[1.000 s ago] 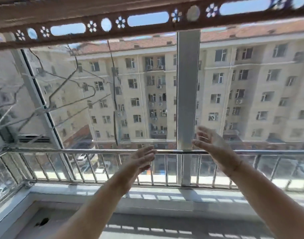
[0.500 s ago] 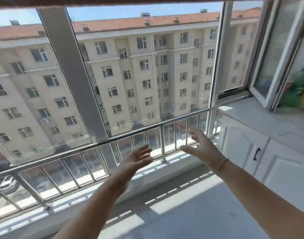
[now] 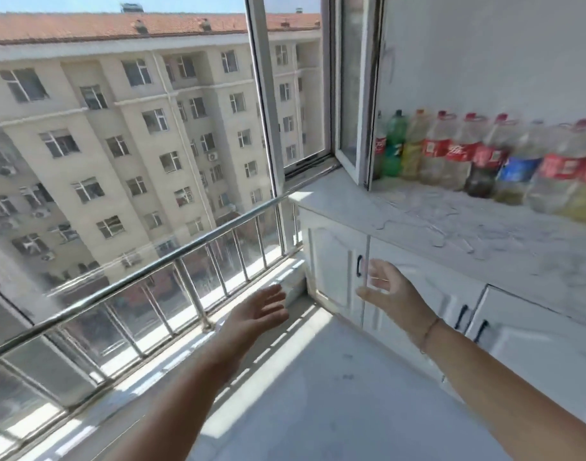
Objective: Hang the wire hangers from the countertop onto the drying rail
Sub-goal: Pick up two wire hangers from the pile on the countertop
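Note:
Several thin wire hangers (image 3: 428, 224) lie flat and blurred on the pale marble countertop (image 3: 345, 197) at the right. My left hand (image 3: 258, 311) is held out, empty, fingers apart, above the balcony floor near the railing. My right hand (image 3: 389, 294) is also empty with spread fingers, in front of the white cabinet doors and below the countertop's edge. The drying rail is out of view.
A row of plastic drink bottles (image 3: 478, 158) lines the back of the countertop against the wall. An open window sash (image 3: 351, 104) juts inward over the counter's left end. A steel balcony railing (image 3: 172, 251) runs along the glass at the left. White cabinets (image 3: 335, 261) stand under the counter.
The view has swung right and down, away from the overhead rail and hung hangers, onto the countertop. Both empty hands have dropped lower and moved toward the cabinet.

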